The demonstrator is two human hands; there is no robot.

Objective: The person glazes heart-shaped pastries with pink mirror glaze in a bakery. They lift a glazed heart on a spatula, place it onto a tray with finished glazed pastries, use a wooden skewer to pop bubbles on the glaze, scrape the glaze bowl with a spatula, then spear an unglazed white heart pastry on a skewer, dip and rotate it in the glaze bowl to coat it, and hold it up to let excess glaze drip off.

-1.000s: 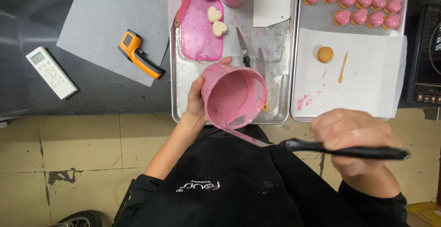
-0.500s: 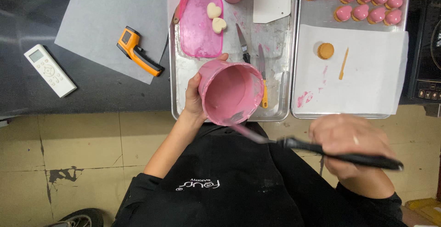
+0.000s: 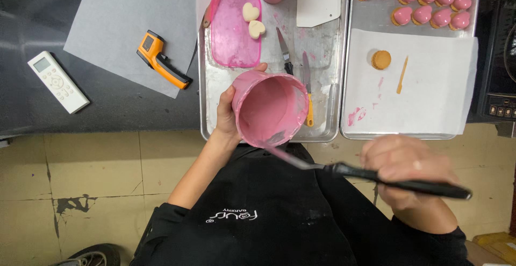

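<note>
One pink cup (image 3: 269,110), two white hearts (image 3: 253,20)

Crowded left tray, open paper on the right

The left tray (image 3: 210,112) is blocked by a pink mat (image 3: 232,34), two knives (image 3: 295,64) and the held pink tub (image 3: 269,110); bare room is left on the white paper (image 3: 430,94) beside a biscuit (image 3: 381,59).
</note>
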